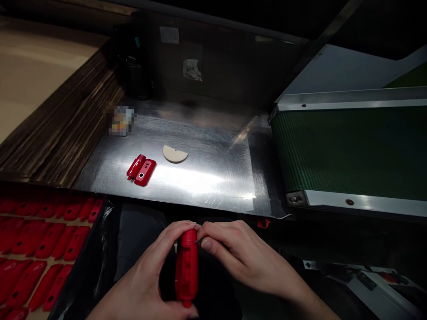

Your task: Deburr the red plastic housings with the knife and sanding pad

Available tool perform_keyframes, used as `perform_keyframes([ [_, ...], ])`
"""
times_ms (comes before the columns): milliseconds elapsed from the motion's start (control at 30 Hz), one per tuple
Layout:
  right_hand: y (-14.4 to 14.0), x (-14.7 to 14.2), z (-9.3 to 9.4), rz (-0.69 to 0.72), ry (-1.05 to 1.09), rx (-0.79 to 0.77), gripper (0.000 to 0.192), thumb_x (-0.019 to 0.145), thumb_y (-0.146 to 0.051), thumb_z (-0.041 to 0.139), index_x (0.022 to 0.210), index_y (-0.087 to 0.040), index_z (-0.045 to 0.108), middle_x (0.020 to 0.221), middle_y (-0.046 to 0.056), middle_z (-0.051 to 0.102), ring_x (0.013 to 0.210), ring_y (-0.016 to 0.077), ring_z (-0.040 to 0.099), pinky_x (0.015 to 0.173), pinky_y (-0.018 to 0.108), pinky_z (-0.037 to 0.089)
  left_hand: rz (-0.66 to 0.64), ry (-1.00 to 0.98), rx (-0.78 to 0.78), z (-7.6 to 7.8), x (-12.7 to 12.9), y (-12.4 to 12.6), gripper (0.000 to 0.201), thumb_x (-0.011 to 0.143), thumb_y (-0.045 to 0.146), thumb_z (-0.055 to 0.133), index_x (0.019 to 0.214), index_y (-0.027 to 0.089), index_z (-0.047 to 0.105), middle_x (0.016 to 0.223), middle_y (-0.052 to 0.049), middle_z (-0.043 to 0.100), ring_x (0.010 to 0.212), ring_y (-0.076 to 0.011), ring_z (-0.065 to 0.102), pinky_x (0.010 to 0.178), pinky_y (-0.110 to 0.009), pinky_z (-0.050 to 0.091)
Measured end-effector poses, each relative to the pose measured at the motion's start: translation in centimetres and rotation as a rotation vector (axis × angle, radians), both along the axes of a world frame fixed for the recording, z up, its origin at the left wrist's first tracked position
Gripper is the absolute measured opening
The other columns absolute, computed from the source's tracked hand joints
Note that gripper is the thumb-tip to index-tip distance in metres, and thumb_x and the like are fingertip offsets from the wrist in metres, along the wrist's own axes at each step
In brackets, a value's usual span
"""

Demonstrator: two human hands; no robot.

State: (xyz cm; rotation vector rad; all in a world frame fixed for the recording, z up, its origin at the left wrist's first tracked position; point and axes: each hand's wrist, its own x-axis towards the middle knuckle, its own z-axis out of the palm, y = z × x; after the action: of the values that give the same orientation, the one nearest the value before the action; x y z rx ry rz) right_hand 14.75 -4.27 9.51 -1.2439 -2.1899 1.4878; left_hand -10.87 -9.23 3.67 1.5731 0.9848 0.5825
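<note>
Below the table's front edge, my left hand grips a long red plastic housing by its two ends, so it stands roughly upright with its ribbed side showing. My right hand is closed beside its upper end, pinching a thin pointed metal blade. The blade's tip meets or nearly meets the housing's edge; the rest of the tool is hidden in my fingers. On the metal table lie two red plastic parts side by side, and a pale half-round piece.
A box at lower left holds rows of red plastic parts on cardboard, with black plastic along its side. Stacked cardboard sheets stand at the left. A green conveyor belt with metal rails is at the right. A dark object stands behind.
</note>
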Motion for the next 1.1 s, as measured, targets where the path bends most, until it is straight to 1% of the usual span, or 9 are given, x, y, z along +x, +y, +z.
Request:
perform_keyframes([
  [100, -0.4, -0.6, 0.0, -0.024, -0.050, 0.058, 0.030, 0.118, -0.038, 0.044, 0.094, -0.025, 0.057, 0.082, -0.007, 0.058, 0.070, 0.0119, 0.050, 0.066, 0.029, 0.031, 0.026, 0.003, 0.015, 0.2, 0.0, -0.1, 0.133, 0.060, 0.013, 0.100, 0.158, 0.063, 0.027, 0.166, 0.004, 0.049, 0.154, -0.0372, 0.049, 0.126, -0.054, 0.045],
  [267, -1.0, -1.1, -0.2, -0.032, -0.103, 0.163, 0.029, 0.118, -0.039, 0.041, 0.105, -0.026, 0.063, 0.087, -0.004, 0.063, 0.072, 0.0138, 0.055, 0.065, 0.030, 0.032, 0.047, 0.022, 0.047, 0.4, 0.0, -0.1, 0.131, 0.059, 0.017, 0.101, 0.159, 0.062, 0.028, 0.165, 0.003, 0.051, 0.152, -0.0376, 0.051, 0.124, -0.053, 0.047],
  [433, -1.4, -1.2, -0.4, -0.045, -0.126, 0.221, 0.034, 0.118, -0.040, 0.038, 0.105, -0.025, 0.065, 0.086, -0.002, 0.064, 0.070, 0.0146, 0.057, 0.064, 0.031, 0.033, 0.052, 0.038, 0.099, 0.6, 0.1, 0.0, 0.129, 0.061, 0.021, 0.101, 0.161, 0.059, 0.028, 0.164, 0.001, 0.053, 0.150, -0.0367, 0.055, 0.122, -0.050, 0.050],
  [600, -1.6, -1.4, -0.2, -0.052, -0.145, 0.237, 0.037, 0.119, -0.041, 0.036, 0.104, -0.024, 0.065, 0.085, -0.002, 0.064, 0.069, 0.0148, 0.057, 0.062, 0.031, 0.032, 0.057, 0.053, 0.154, 0.7, 0.3, -0.1, 0.128, 0.061, 0.024, 0.102, 0.161, 0.056, 0.029, 0.162, 0.001, 0.055, 0.147, -0.0355, 0.058, 0.121, -0.046, 0.052],
  [700, -1.7, -1.4, -0.1, -0.054, -0.166, 0.254, 0.036, 0.119, -0.040, 0.035, 0.105, -0.024, 0.065, 0.085, -0.002, 0.064, 0.069, 0.0154, 0.058, 0.062, 0.032, 0.031, 0.048, 0.085, 0.177, 0.6, 0.2, 0.0, 0.126, 0.064, 0.026, 0.100, 0.162, 0.054, 0.027, 0.165, 0.001, 0.054, 0.150, -0.0335, 0.055, 0.124, -0.045, 0.049],
  [800, -1.7, -1.3, 0.0, -0.039, -0.172, 0.246, 0.034, 0.118, -0.038, 0.035, 0.107, -0.024, 0.065, 0.086, -0.002, 0.064, 0.068, 0.0155, 0.057, 0.061, 0.032, 0.030, 0.017, 0.089, 0.216, 0.5, 0.1, 0.2, 0.123, 0.068, 0.026, 0.098, 0.165, 0.050, 0.026, 0.166, -0.002, 0.053, 0.152, -0.0330, 0.053, 0.126, -0.045, 0.046],
  [900, -1.7, -1.2, 0.2, -0.031, -0.172, 0.218, 0.034, 0.118, -0.037, 0.035, 0.106, -0.024, 0.064, 0.086, -0.001, 0.065, 0.067, 0.0156, 0.058, 0.061, 0.033, 0.031, -0.007, 0.071, 0.250, 0.6, 0.0, 0.4, 0.121, 0.070, 0.026, 0.097, 0.166, 0.046, 0.025, 0.166, -0.005, 0.053, 0.151, -0.0340, 0.054, 0.126, -0.046, 0.047],
  [1100, -2.1, -1.2, 0.5, -0.024, -0.204, 0.208, 0.034, 0.117, -0.037, 0.032, 0.106, -0.025, 0.062, 0.086, -0.001, 0.067, 0.066, 0.0163, 0.060, 0.059, 0.033, 0.030, -0.023, 0.052, 0.250, 0.8, 0.1, 0.5, 0.117, 0.072, 0.023, 0.094, 0.165, 0.045, 0.028, 0.166, -0.004, 0.053, 0.151, -0.0333, 0.053, 0.126, -0.045, 0.047],
])
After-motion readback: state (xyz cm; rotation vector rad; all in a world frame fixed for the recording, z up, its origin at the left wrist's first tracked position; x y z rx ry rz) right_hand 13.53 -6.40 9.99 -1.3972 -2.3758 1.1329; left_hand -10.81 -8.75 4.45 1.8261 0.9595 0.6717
